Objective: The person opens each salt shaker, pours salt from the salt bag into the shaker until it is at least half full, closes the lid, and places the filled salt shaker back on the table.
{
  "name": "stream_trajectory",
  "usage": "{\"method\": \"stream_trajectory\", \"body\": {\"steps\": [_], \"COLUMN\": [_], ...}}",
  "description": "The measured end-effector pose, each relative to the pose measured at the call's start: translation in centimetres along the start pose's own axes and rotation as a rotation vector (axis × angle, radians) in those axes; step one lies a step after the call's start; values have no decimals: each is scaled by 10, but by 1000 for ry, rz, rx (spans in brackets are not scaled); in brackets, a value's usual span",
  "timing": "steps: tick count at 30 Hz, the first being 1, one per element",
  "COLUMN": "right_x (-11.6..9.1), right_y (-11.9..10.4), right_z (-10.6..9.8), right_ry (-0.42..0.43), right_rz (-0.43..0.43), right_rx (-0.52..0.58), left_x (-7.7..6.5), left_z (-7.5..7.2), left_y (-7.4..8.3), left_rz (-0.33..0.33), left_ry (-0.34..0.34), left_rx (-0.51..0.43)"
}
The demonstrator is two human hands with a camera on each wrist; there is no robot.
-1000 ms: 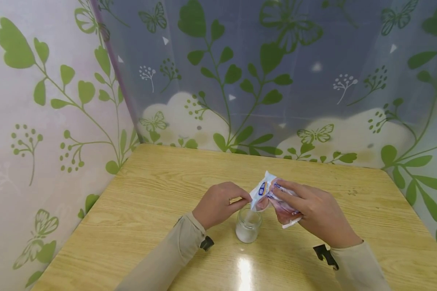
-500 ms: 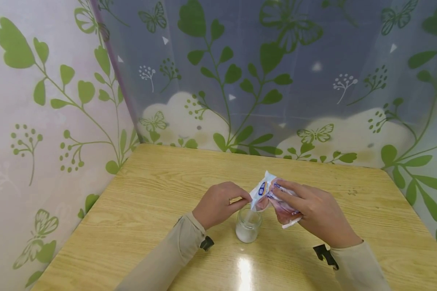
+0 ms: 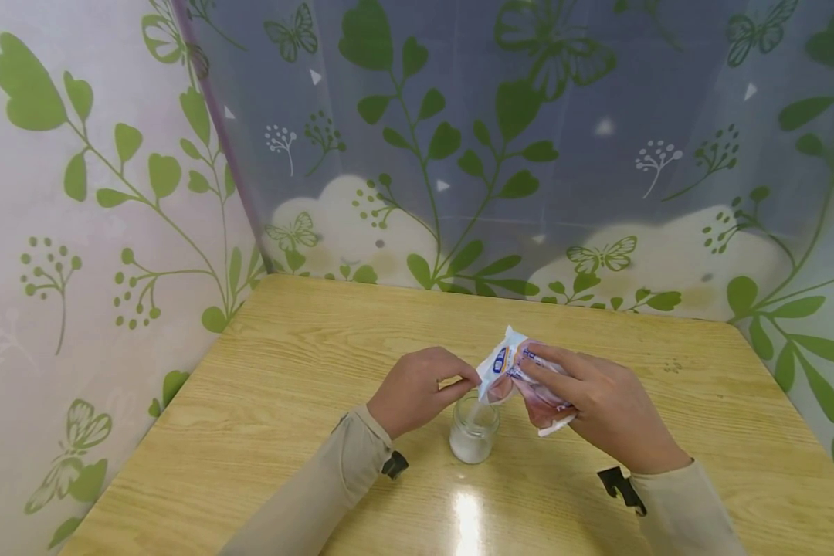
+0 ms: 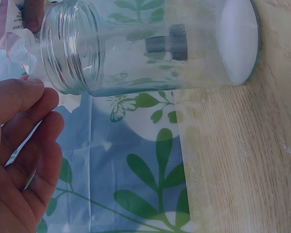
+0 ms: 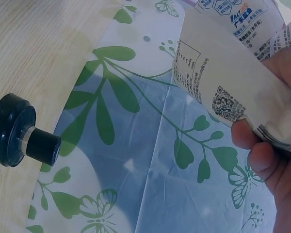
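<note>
A soft printed bag of salt (image 3: 502, 369) is tilted over a clear glass jar (image 3: 474, 436), its lower left corner at the jar's mouth. My right hand (image 3: 611, 405) grips the bag from the right, fingers on its front. At the bag's corner, my left hand (image 3: 417, 390) pinches the edge between thumb and forefinger. White salt (image 4: 238, 41) covers the jar's bottom in the left wrist view. The jar stands upright without a lid on its threaded neck. Printed text and a square code show on the bag (image 5: 218, 82) in the right wrist view.
The jar stands on a wood-grain table (image 3: 320, 332). A black round piece with a narrower knob (image 5: 19, 133) stands on the table in the right wrist view. Curtains with leaves and butterflies (image 3: 417, 154) rise behind the table and at its sides.
</note>
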State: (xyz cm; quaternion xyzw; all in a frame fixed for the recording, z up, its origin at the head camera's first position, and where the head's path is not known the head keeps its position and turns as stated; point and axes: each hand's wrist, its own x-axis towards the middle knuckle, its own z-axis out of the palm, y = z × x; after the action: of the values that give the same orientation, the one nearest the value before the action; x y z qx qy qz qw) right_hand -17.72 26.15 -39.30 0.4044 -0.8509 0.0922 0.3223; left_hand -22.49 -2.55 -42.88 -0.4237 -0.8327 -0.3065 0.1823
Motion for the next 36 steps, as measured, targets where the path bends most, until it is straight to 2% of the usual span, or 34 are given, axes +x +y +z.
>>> {"method": "stream_trajectory", "body": {"steps": [36], "right_x": [0], "right_y": [1], "right_z": [-1], "right_ry": [3], "right_rz": [1], "right_rx": [9], "left_x": [1], "left_z": [0], "left_y": [1], "left_rz": [28], "left_ry": [13], "left_rx": [26]}}
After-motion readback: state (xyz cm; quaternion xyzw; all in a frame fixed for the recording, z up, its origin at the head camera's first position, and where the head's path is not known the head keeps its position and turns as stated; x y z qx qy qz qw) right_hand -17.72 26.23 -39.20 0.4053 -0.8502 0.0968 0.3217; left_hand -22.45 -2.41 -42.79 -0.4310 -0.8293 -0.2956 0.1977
